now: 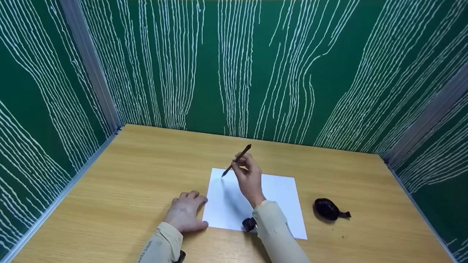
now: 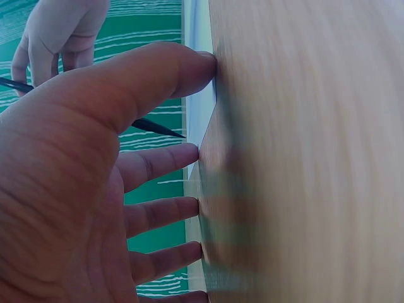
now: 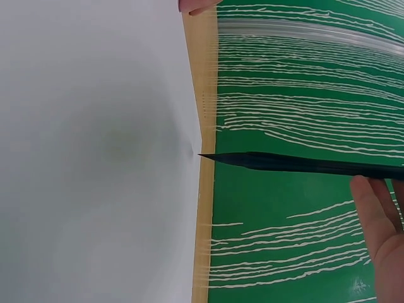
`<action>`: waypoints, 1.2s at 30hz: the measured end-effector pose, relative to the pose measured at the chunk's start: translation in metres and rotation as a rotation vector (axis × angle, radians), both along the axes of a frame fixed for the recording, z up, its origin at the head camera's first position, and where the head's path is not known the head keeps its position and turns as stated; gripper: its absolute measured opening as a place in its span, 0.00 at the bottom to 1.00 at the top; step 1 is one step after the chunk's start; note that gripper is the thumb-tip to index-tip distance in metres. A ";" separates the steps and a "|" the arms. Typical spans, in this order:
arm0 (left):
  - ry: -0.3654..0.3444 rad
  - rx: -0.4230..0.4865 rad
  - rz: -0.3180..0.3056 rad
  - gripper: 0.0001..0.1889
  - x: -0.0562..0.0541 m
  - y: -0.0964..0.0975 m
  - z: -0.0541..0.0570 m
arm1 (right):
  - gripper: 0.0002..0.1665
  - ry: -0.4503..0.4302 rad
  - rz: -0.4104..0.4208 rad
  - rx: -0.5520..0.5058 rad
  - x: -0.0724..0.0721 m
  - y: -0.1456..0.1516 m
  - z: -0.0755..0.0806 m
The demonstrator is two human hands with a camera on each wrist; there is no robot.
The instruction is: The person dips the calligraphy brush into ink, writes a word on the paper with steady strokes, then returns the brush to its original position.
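Observation:
A white sheet of paper (image 1: 281, 190) lies on the wooden table. In the head view my right hand (image 1: 248, 179) pinches a slim dark pen (image 1: 241, 153) over the paper's far left part. The right wrist view shows the pen's pointed tip (image 3: 221, 158) by the paper's edge; whether it touches I cannot tell. At the sheet's left side my left hand (image 1: 185, 213) rests on the table, its fingers spread. Its thumb (image 2: 183, 69) and fingertips press down at or beside the paper's edge in the left wrist view.
A dark oval dish-like thing (image 1: 326, 209) with a short handle lies right of the paper, with small crumbs near it. Green walls (image 1: 208, 73) with white wavy lines rise behind and on both sides of the table (image 1: 109, 182). A dark wrist camera (image 1: 249, 224) sits by the right sleeve.

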State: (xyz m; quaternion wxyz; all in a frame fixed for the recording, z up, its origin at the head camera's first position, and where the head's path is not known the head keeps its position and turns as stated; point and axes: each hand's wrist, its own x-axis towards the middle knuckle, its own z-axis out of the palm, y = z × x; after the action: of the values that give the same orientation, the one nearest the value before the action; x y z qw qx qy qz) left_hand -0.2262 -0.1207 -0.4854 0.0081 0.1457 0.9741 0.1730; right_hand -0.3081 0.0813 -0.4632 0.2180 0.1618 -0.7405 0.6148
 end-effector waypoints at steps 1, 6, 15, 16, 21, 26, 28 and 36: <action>-0.003 -0.002 0.001 0.35 0.000 0.000 0.000 | 0.11 0.003 0.000 0.001 0.000 0.000 0.000; -0.026 -0.009 0.010 0.36 -0.001 0.000 0.000 | 0.09 0.020 0.003 0.013 0.000 0.001 -0.002; -0.050 -0.022 0.020 0.36 0.000 0.001 0.000 | 0.09 0.033 0.012 0.032 0.000 0.001 -0.003; -0.051 -0.024 0.021 0.36 0.000 0.001 0.001 | 0.09 0.027 0.012 0.031 0.000 0.001 -0.003; -0.049 -0.019 0.017 0.36 -0.001 0.001 0.001 | 0.10 0.003 0.021 0.015 0.000 0.002 -0.003; -0.041 -0.003 0.012 0.36 -0.002 0.000 0.001 | 0.10 -0.012 0.020 0.023 -0.001 0.002 -0.003; -0.051 -0.002 0.017 0.36 -0.001 0.000 0.002 | 0.11 -0.023 0.018 0.027 -0.001 0.002 -0.003; -0.066 -0.007 0.023 0.37 -0.001 0.002 0.002 | 0.12 -0.036 0.021 0.025 0.000 0.004 -0.003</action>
State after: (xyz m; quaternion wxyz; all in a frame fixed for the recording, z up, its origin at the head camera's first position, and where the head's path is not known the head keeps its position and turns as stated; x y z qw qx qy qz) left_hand -0.2270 -0.1185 -0.4831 0.0387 0.1288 0.9754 0.1746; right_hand -0.3086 0.0853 -0.4663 0.1962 0.1610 -0.7503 0.6105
